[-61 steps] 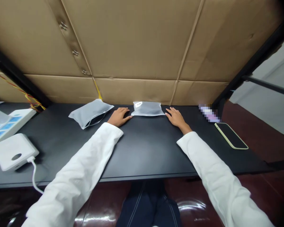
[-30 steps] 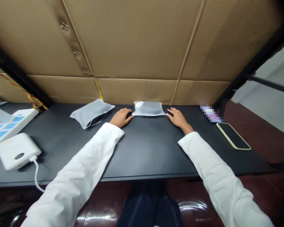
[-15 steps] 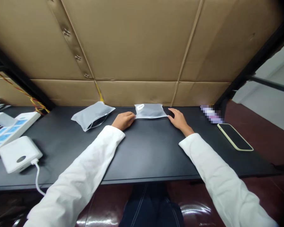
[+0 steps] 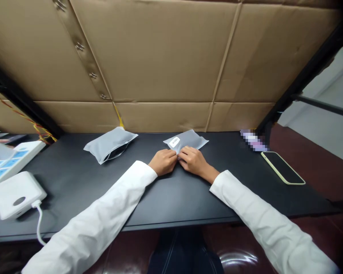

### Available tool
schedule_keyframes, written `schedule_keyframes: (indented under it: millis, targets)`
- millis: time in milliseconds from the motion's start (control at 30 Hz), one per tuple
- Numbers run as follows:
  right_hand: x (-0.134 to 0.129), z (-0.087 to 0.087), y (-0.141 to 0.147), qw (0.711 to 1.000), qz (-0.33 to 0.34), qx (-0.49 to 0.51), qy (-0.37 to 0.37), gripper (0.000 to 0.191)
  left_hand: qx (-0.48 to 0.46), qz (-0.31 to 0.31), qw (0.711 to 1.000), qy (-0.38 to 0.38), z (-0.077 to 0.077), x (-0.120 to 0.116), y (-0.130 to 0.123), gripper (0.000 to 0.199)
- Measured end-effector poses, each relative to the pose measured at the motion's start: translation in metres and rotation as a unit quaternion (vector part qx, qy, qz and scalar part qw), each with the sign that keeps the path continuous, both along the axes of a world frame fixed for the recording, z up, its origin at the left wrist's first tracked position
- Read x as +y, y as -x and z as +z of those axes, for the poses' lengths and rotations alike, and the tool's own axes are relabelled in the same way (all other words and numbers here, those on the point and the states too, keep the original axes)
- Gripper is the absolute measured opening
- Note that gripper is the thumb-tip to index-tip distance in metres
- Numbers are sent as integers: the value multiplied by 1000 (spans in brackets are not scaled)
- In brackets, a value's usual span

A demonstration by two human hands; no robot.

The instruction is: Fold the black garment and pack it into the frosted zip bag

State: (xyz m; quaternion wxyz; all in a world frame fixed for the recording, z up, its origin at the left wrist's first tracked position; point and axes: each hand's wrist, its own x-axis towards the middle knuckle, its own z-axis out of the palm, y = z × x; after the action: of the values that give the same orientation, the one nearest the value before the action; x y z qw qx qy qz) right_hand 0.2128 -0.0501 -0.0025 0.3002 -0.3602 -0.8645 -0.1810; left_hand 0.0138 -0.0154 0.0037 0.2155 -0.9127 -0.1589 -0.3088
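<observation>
A frosted zip bag (image 4: 191,137) with a small white label lies towards the back of the black table, turned at an angle. My left hand (image 4: 164,161) pinches its near corner, fingers closed. Right beside it, my right hand (image 4: 192,159) is closed on the same corner, the two sets of fingertips touching or nearly so. The pinched part of the bag is hidden by my fingers. A second frosted bag (image 4: 110,142) lies to the left with its mouth gaping, and neither hand touches it.
On the right lies a phone (image 4: 283,168) in a pale case, near a blurred-out packet (image 4: 254,140). A white power strip (image 4: 10,163) and a white box with a cable (image 4: 18,196) stand on the left. Behind the table (image 4: 148,207) rises a cardboard wall (image 4: 165,57).
My right hand has moved left from the bag's far right corner to meet my left hand. The bag has turned, bringing one corner towards me, and both hands now pinch there.
</observation>
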Motion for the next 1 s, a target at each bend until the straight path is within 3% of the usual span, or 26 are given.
schedule_keyframes:
  millis: [333,567,667,867,1000]
  targets:
    - [1,2,-7,999,24,-3,-38,11,-1,20,1000,4,3,-10,-4,26]
    - [3,6,-9,998,33,-34,-46,24,16,5,1000,-1,5,-12,-6,23]
    - [15,7,-31,999,27,-19,-40,25,11,13,1000,3,10,-9,-1,24]
    - [42,2,-97,992,-65,110,6,19,-62,80,995,-8,15,7,12,26]
    - [48,-2,-110,986,-102,129,21,18,-61,104,993,7,13,10,12,27]
